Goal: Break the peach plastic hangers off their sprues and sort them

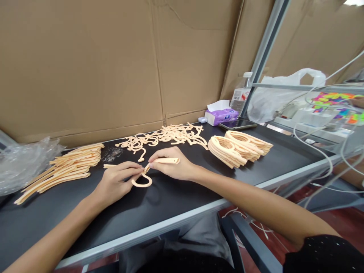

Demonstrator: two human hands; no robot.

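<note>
Both hands grip a cream plastic clothes hanger over the front part of the black table. My left hand is closed around one arm of it, whose end sticks out to the left. The fingers of my right hand pinch the other arm close to the middle. From between the hands the curved hook points toward me. My fingertips meet at the joint and partly hide it. Just beyond my hands lies a heap of loose hooks, with a single hook nearest.
Loose hanger arms lie at left beside clear plastic wrap. Stacked folded hangers sit at right. Behind them are a phone, a tissue pack and a bottle. Cardboard walls the back; white cables hang at right.
</note>
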